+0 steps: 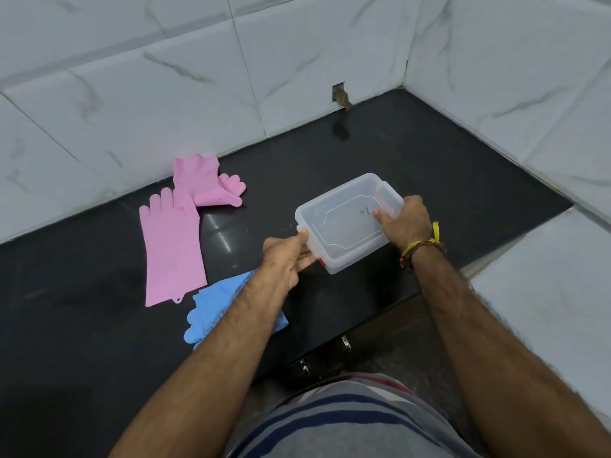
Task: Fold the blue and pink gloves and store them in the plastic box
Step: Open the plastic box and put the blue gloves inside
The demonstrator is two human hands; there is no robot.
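Plastic box (347, 223) held just above dark bench (429, 166), right of centre, lid on. Left hand (286, 259) pinching near-left end at the red-hinged latch, fingers (305, 238) closed on that tab. Right hand (401, 223) clamped over far-right edge, thumb on the lid. Appears empty, thin-walled, light and rigid; smooth sides likely slippery, so best taken at latch tabs or rim. Pink gloves (173, 246) lying flat to the left, one near, one far against the tiled wall (132, 104). Blue gloves (211, 312) near, partly hidden under left forearm. Gloves judged soft, floppy, grippy rubber; best taken at cuff and fingertips for folding. None folded yet.
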